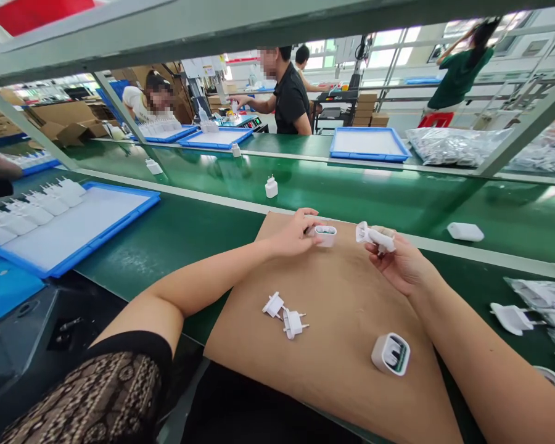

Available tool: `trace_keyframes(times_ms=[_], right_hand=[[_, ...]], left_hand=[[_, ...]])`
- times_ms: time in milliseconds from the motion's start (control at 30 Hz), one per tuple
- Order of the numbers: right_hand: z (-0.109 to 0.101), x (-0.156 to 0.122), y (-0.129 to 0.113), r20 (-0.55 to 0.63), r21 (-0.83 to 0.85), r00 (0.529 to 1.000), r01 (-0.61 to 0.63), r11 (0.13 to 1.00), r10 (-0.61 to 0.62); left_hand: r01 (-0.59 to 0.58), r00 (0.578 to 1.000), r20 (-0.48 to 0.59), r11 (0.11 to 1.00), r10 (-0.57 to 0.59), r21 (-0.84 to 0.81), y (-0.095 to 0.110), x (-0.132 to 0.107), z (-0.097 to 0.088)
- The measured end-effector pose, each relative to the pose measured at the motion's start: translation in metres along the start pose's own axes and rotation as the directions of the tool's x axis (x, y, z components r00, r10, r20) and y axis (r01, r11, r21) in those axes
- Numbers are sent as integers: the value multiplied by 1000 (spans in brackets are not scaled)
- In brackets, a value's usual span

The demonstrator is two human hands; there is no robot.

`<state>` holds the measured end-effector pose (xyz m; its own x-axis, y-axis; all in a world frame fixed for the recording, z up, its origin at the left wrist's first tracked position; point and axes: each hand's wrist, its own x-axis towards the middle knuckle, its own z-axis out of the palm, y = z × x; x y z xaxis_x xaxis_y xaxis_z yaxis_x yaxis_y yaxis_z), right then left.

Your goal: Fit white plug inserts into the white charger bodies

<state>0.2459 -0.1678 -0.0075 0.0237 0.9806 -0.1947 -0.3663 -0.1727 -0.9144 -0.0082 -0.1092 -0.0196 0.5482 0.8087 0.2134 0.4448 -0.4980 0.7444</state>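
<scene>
My left hand (pixel 300 233) is closed around a white charger housing (pixel 325 235), its open end facing me with green and metal parts inside. In my right hand (pixel 400 262) are white plug pieces (pixel 380 239), held between thumb and fingers to the right of the housing; how many is hard to tell. Both hands are above a brown cardboard sheet (pixel 333 370). On that sheet lie two loose white plug pieces, one plug piece (pixel 273 304) touching or close to the other plug piece (pixel 294 324). A second open charger housing (pixel 391 354) rests near the right edge.
A green conveyor belt (pixel 203 179) carries white chargers, including an upright charger (pixel 271 187) and a lying housing (pixel 465 232). A blue tray (pixel 115 209) with rows of chargers is left. A plug piece (pixel 513 317) and plastic bags (pixel 548 302) lie right. Co-workers sit across the belt.
</scene>
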Motion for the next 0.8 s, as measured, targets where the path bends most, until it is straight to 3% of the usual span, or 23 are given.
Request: trace_keyframes(times_ms=[133, 333, 500, 600, 700, 800], right_hand=[[8, -10, -3, 29, -77, 999, 32, 997, -30], [12, -18, 0, 15, -280, 998, 55, 958, -53], [8, -22, 0, 8, -576, 972, 196, 794, -234], [11, -29, -2, 32, -653, 965, 218, 725, -262], [14, -33, -3, 31, -623, 976, 186, 760, -213], [14, -33, -1, 19, -559, 986, 149, 816, -167]], left_hand=[[-90, 996, 12, 995, 90, -34, 14, -29, 14], [-203, 977, -57, 979, 204, 22, 3, -30, 29], [-246, 969, 10, 969, 246, 1, -3, -32, 29], [-305, 952, 2, 951, 305, 57, 3, -37, 25], [-364, 931, -4, 928, 365, 82, 14, -42, 17], [-421, 903, 107, 907, 416, 22, 22, -45, 10]])
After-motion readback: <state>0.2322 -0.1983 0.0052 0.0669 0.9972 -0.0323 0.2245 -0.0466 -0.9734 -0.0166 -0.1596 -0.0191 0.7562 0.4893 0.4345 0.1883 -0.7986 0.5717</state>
